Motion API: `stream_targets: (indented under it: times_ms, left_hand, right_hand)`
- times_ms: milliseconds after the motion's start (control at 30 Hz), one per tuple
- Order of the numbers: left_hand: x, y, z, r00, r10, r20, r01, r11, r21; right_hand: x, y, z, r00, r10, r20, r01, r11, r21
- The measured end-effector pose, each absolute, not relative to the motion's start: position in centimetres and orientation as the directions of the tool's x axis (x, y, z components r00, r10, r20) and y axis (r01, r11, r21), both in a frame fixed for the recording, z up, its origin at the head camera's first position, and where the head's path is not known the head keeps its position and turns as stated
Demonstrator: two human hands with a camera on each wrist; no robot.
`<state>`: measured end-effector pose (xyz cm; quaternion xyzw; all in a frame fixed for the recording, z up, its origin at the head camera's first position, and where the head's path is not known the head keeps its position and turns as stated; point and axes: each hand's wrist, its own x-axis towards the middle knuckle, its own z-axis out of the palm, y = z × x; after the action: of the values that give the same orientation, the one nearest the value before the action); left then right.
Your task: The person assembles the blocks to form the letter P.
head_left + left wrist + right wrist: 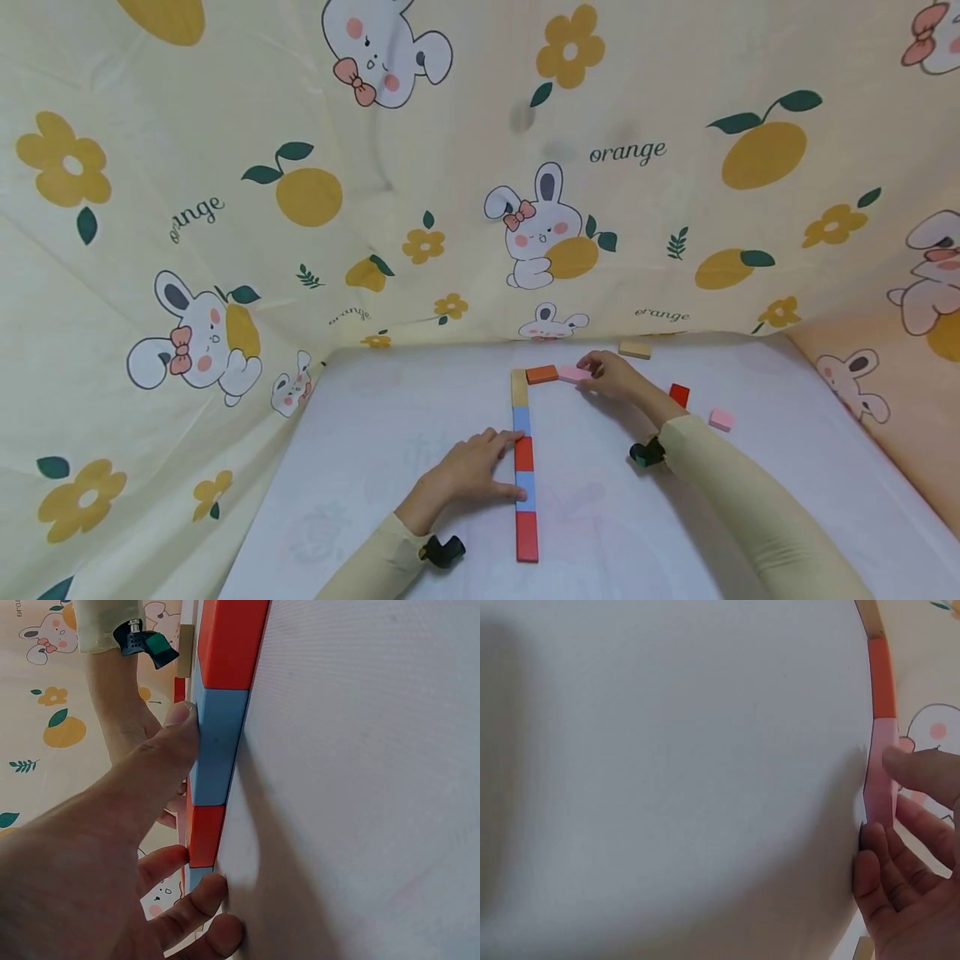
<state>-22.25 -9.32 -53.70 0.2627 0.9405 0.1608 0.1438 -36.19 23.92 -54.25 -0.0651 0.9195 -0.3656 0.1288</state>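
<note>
A straight column of red, blue and wooden blocks runs away across the white table. My left hand [471, 468] lies along its left side, the thumb on a blue block [219, 746] and the fingertips by the red block [205, 836] beyond it. At the far end, an orange block [542, 374] extends rightward from the wooden block [520, 388]. A pink block [881, 772] continues that short row, end to end with the orange one. My right hand [611, 377] pinches this pink block, thumb on its upper face and fingers around its right end.
Right of the column lie a loose wooden block [635, 350], a red block [678, 394] partly behind the right forearm, and another pink block [722, 419]. A printed cloth [465, 150] with rabbits and oranges hangs behind the table.
</note>
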Motion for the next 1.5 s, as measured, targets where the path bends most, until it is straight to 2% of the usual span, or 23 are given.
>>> stream_targets:
  times_ms: [300, 533, 733, 1133, 1500]
  left_hand:
    - [-22.4, -9.4, -53.7, -0.822, 0.537, -0.191, 0.443, 0.812, 0.380]
    - [-22.4, -9.3, -53.9, -0.820, 0.539, -0.192, 0.445, 0.812, 0.379]
    - [-22.1, -9.4, -53.7, -0.817, 0.545, -0.187, 0.448, 0.805, 0.389]
    - [-22.4, -9.3, -53.8, -0.822, 0.540, -0.183, 0.448, 0.810, 0.378]
    - [-22.4, -9.4, -53.9, -0.817, 0.547, -0.184, 0.455, 0.807, 0.377]
  right_hand:
    - [-36.3, 25.8, -54.0, -0.972, -0.197, -0.131, -0.048, 0.705, -0.707]
    - [-36.2, 28.3, -53.5, -0.984, -0.173, 0.037, -0.153, 0.725, -0.672]
    - [-36.1, 30.2, -53.4, -0.985, -0.104, 0.136, -0.166, 0.775, -0.610]
    - [-36.9, 32.0, -54.0, -0.998, -0.060, 0.028, -0.065, 0.804, -0.591]
    - [-37.0, 32.0, -54.1, -0.998, -0.060, 0.021, -0.061, 0.801, -0.595]
